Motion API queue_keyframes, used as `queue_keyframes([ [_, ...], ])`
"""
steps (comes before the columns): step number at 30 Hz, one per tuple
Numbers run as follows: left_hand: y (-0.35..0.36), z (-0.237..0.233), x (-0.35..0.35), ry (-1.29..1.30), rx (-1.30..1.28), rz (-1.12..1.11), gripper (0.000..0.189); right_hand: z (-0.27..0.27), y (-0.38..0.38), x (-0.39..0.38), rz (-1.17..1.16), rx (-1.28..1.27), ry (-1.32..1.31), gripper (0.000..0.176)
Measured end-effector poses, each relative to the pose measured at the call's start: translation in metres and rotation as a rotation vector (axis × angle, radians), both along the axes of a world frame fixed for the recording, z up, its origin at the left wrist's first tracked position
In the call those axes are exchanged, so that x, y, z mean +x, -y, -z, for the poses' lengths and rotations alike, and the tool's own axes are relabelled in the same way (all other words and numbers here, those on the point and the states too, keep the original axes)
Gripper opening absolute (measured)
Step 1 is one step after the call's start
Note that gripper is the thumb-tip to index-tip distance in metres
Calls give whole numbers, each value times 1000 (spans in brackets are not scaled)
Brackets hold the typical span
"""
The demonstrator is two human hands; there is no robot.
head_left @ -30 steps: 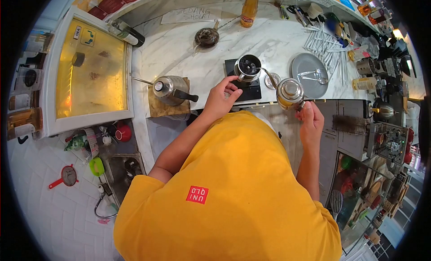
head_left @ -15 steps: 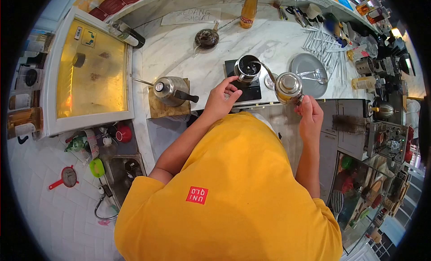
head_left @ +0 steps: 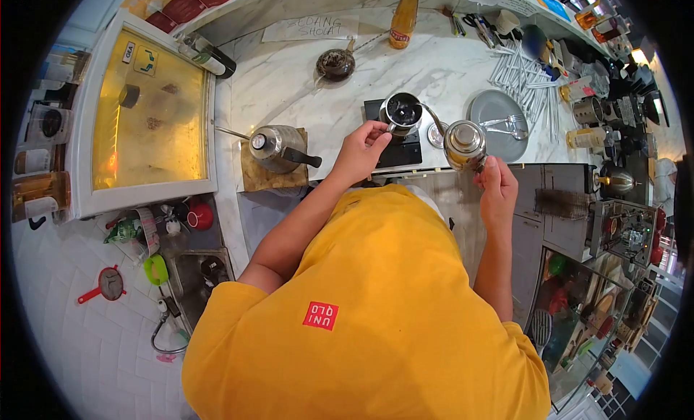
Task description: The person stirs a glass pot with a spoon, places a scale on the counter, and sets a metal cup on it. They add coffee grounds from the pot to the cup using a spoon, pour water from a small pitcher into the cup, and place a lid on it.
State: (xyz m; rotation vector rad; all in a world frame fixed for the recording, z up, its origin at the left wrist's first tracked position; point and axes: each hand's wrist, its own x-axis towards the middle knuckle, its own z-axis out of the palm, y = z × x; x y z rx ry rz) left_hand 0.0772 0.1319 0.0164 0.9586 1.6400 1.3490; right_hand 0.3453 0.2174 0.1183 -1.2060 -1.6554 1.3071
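Observation:
My left hand [head_left: 363, 151] pinches the small handle of a metal cup [head_left: 396, 123] with dark liquid inside. The cup overlaps a flat black scale [head_left: 401, 154] near the counter's front edge. In my right hand [head_left: 497, 183], fingers wrapped round its handle, is a small shiny gooseneck kettle [head_left: 465, 139]. Its thin curved spout [head_left: 435, 118] points left, with the tip right at the cup's rim. A round coaster-like disc [head_left: 437, 134] lies partly behind the spout.
A larger steel kettle [head_left: 271, 147] stands on a wooden board [head_left: 253, 180] at left. Farther back are a round dark glass pot [head_left: 335, 64] and an amber bottle [head_left: 403, 22]. On the right, a grey plate [head_left: 491, 105] carries forks beside a heap of white sticks [head_left: 526, 76].
The fingers of my left hand have drawn together onto the cup's handle; before, they were spread beside it. My right hand still holds the gooseneck kettle in nearly the same place.

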Motion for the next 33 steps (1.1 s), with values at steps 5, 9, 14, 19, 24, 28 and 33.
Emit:
queue_keyframes([
  [5,-5,16,0,94,-16,3,20,-1,8,-5,8,32,-6,44],
  [9,-4,15,2,95,-25,12,18,1,12,7,-44,-1,72,39],
  [14,-5,14,2,98,-24,6,18,5,9,10,3,-27,89,39],
  [19,-4,15,5,125,-16,-23,19,1,0,1,-2,13,53,39],
  [24,-5,18,7,45,-28,-61,20,-7,-5,-1,-74,29,69,39],
  [28,-4,1,11,-9,-34,-105,20,-8,-7,5,-120,20,59,39],
  [33,-3,1,16,39,-88,-145,20,2,-14,16,-145,-21,88,40],
])
